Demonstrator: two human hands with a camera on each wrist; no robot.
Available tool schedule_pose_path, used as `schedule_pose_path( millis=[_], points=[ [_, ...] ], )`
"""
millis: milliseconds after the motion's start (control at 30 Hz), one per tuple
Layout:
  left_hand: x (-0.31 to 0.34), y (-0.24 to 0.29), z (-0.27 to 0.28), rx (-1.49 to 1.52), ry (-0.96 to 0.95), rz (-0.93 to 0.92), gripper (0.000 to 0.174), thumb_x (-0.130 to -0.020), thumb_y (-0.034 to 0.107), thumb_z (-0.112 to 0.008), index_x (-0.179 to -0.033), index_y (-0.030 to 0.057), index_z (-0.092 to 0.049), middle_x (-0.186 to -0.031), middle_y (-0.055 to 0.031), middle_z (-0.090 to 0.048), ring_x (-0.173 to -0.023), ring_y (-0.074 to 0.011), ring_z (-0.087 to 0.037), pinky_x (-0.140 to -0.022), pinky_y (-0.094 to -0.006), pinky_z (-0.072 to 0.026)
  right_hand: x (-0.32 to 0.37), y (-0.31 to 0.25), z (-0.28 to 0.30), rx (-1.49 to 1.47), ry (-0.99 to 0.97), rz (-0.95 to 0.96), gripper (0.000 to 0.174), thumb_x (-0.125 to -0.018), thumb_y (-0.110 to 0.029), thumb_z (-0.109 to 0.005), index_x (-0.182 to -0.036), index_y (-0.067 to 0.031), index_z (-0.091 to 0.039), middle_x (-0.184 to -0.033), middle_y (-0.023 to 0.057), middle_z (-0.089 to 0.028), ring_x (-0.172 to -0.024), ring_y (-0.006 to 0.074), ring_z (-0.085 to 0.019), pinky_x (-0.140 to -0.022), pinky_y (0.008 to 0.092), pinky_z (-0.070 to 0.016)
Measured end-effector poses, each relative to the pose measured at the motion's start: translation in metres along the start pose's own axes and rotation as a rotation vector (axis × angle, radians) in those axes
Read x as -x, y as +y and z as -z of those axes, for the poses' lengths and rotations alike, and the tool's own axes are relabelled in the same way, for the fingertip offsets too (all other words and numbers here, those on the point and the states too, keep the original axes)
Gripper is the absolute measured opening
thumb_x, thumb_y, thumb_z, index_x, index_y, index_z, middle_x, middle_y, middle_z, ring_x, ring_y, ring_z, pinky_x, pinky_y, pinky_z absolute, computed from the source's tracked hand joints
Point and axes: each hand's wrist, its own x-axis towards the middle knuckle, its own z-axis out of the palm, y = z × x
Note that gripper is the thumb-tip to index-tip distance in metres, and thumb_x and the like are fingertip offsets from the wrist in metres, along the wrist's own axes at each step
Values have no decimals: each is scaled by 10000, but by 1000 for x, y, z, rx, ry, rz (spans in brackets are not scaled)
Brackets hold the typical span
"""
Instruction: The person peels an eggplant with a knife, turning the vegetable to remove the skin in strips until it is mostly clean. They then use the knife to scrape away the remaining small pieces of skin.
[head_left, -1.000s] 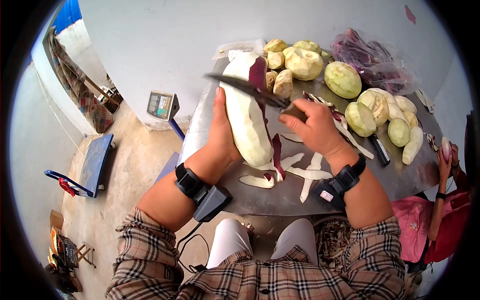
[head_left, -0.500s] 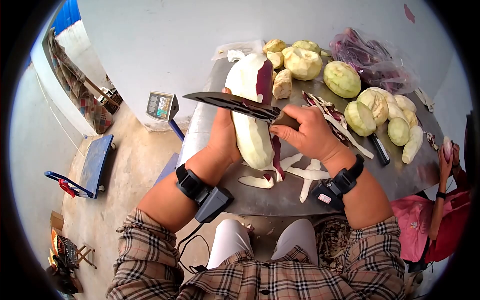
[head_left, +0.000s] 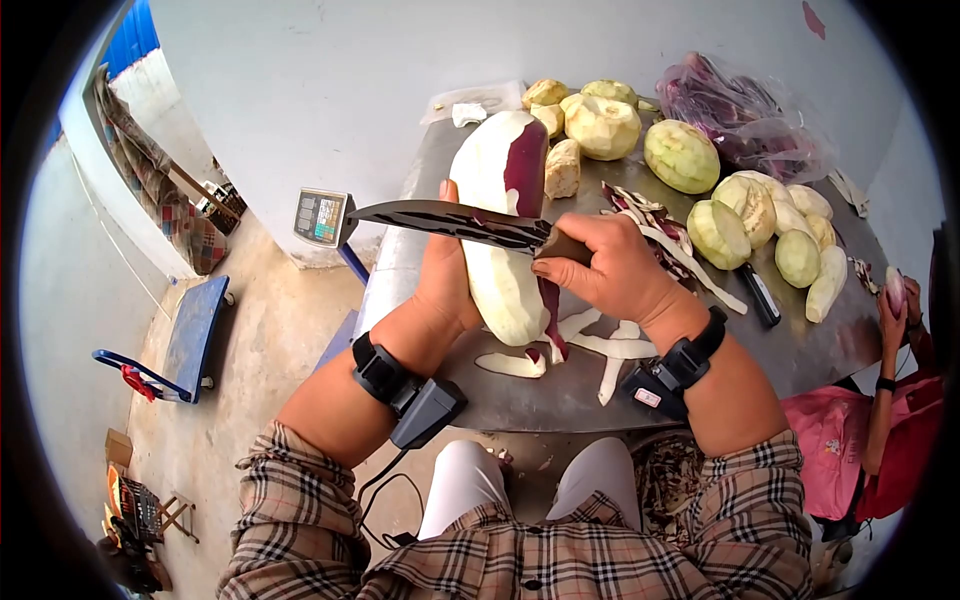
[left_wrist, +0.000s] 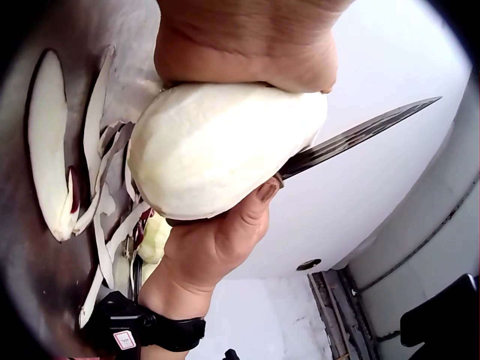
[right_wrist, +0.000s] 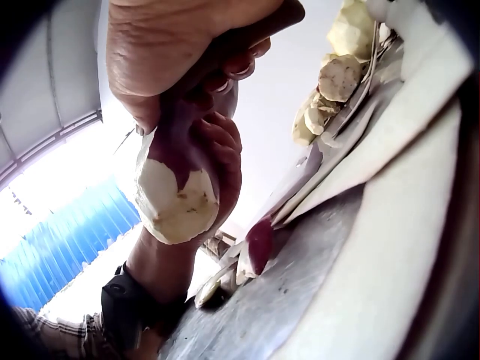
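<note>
A long, mostly peeled pale vegetable (head_left: 488,180) with a strip of purple skin (head_left: 525,170) stands tilted above the metal table. The left hand (head_left: 443,280) grips it from its left side. In the right hand (head_left: 620,270) is the handle of a large knife (head_left: 450,219), its dark blade lying across the vegetable and pointing left. The left wrist view shows the vegetable's pale rounded end (left_wrist: 217,150) and the blade (left_wrist: 360,139) beyond it. In the right wrist view, purple skin and a pale end (right_wrist: 180,206) show under the right hand (right_wrist: 180,52).
Peelings (head_left: 512,365) lie on the metal table (head_left: 500,405). Peeled vegetables (head_left: 682,156), a black-handled tool (head_left: 761,295) and a plastic bag of purple vegetables (head_left: 735,115) are farther right. Another person's hand (head_left: 890,320) is at the right edge; a scale display (head_left: 322,217) stands left.
The knife has moved from higher up the vegetable to lower across it, with the right hand shifting slightly left and down. The vegetable's top end has also lowered a little.
</note>
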Motion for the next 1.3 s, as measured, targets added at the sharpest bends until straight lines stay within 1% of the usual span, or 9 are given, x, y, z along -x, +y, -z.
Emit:
schedule_pose_path(
  millis=[200,300,533,633,733,833,900,1000,1300],
  points=[
    [1,0,0,-21,-3,24,694,-881,660,-330,-1235,82,-478,-1117,-119,-587,-967,-259,-594,-829,-406,-503,1,4,-1,66,80,23,364,-767,-374,-697,-741,-31,-578,-643,150,-588,-603,343,-578,-538,388,-455],
    [-5,-2,15,70,-168,38,670,-903,636,-284,-1246,91,-469,-1139,-109,-577,-980,-257,-589,-826,-412,-504,2,5,3,-7,68,-25,326,-781,-304,-700,-779,1,-583,-645,148,-573,-565,303,-531,-545,350,-440],
    [1,-3,3,-55,29,9,634,-918,605,-284,-1264,98,-444,-1146,-99,-573,-985,-250,-586,-813,-411,-509,2,3,3,15,69,-43,300,-788,-273,-698,-788,7,-592,-639,131,-568,-540,264,-512,-544,328,-433],
    [1,-4,5,-92,26,11,621,-920,592,-309,-1274,98,-434,-1150,-97,-569,-993,-243,-583,-814,-400,-510,0,1,3,66,74,-43,333,-772,-346,-695,-741,-35,-582,-660,153,-597,-613,347,-581,-542,387,-459],
    [0,-5,7,-79,9,4,621,-918,592,-321,-1284,102,-428,-1153,-93,-567,-996,-236,-581,-812,-393,-510,1,2,5,57,65,-36,301,-787,-277,-696,-790,4,-587,-641,139,-563,-549,287,-513,-542,334,-430],
    [1,-5,4,-71,3,-16,627,-916,602,-315,-1290,111,-425,-1152,-88,-567,-988,-231,-581,-804,-387,-512,2,4,6,37,87,-34,300,-791,-272,-693,-775,4,-575,-641,142,-558,-558,301,-512,-544,338,-430],
    [4,-2,0,-77,-5,-27,630,-914,608,-312,-1292,117,-425,-1149,-86,-568,-980,-227,-582,-801,-382,-513,2,5,10,27,78,-72,321,-783,-315,-694,-753,-16,-580,-662,146,-597,-599,329,-566,-545,366,-456],
    [0,-3,1,-83,53,-36,684,-877,665,-279,-1199,104,-502,-1009,-108,-600,-889,-271,-597,-766,-424,-515,1,5,10,28,92,-71,328,-779,-330,-697,-743,-24,-584,-679,147,-622,-625,341,-597,-550,377,-472],
    [-1,-5,4,-193,110,-34,675,-904,625,-229,-1224,91,-489,-1046,-127,-601,-911,-291,-598,-782,-431,-513,0,1,8,97,113,-42,347,-781,-343,-694,-732,-21,-576,-671,156,-614,-623,351,-591,-548,387,-469]
  ],
)
